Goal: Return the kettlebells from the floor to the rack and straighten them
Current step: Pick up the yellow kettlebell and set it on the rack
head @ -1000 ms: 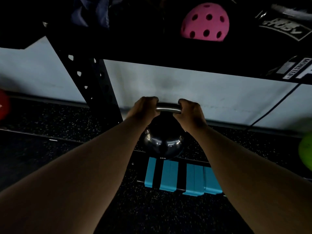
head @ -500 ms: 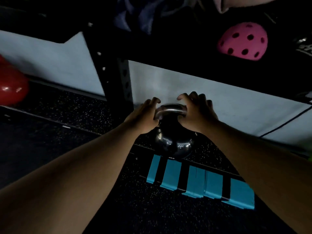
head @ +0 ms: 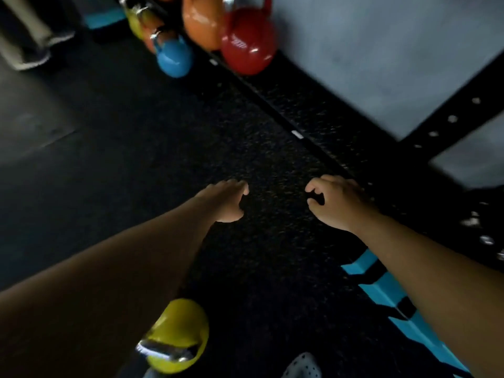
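Note:
Both my hands hang empty over the dark speckled floor, my left hand (head: 227,201) and my right hand (head: 336,204), fingers loosely curled and apart. A yellow kettlebell (head: 178,335) with a chrome handle lies on the floor near my feet, under my left forearm. Far ahead on the left a red kettlebell (head: 246,45), an orange kettlebell (head: 200,25), a blue kettlebell (head: 174,57) and a yellow-green kettlebell (head: 136,21) stand in a row along the wall. The black kettlebell is out of view.
The black perforated rack upright (head: 450,129) crosses the right side in front of the pale wall. A blue and black striped mat (head: 381,293) lies at the lower right. My shoe (head: 301,366) shows at the bottom. Another person's shoes (head: 32,54) stand at the top left.
My hands have let go of the black kettlebell's handle and come away empty. The view has swung left, so the black kettlebell and the pink ball are gone and the coloured row appears.

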Motion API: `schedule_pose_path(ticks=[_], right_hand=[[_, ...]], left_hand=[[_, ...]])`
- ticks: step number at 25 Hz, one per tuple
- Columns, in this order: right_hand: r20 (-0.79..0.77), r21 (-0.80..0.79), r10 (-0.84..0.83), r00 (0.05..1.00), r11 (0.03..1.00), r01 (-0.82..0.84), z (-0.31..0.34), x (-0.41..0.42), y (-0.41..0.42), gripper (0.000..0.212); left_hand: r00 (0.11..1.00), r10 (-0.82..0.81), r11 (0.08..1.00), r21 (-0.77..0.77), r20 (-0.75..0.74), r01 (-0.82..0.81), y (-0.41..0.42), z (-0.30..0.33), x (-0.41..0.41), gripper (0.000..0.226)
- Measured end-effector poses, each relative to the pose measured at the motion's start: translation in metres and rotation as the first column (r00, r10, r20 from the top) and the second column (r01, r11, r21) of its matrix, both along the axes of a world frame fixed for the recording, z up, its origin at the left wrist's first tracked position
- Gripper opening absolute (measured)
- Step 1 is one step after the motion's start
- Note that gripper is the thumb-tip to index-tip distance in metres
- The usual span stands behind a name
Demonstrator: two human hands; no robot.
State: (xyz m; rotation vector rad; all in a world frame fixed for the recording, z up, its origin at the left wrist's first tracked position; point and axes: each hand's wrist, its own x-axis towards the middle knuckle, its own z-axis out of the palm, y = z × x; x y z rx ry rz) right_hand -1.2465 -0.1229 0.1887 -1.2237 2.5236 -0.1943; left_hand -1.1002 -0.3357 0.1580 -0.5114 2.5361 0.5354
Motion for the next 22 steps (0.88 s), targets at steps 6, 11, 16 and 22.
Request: schedule_pose_path(ticks=[6, 11, 16, 22], right_hand=[[0.154, 0.11, 0.099, 0.983, 0.987, -0.116, -0.039, 0.142, -0.105, 0.026], [0.25, 0.179, 0.129, 0.96, 0.968, -0.177, -0.079, 0.234, -0.141, 0.026], [0.38, 0.248, 0.116, 0.918, 0.943, -0.222, -0.148, 0.296, -0.114, 0.03], [0.556, 0.331, 0.149, 0.818, 0.862, -0.383, -0.25, 0.354, -0.062, 0.045]], left_hand=[[0.963, 0.181, 0.982, 0.023, 0.198, -0.189, -0.09, -0.033, 0.205, 0.046], [0.956, 0.153, 0.987, -0.001, 0.252, -0.158, -0.109, -0.063, 0.311, 0.052], [0.955, 0.015, 1.0, 0.018, 0.296, -0.022, -0.09, -0.117, 0.331, 0.054], [0.92, -0.182, 0.979, 0.154, 0.347, 0.136, -0.036, -0.215, 0.351, 0.062]])
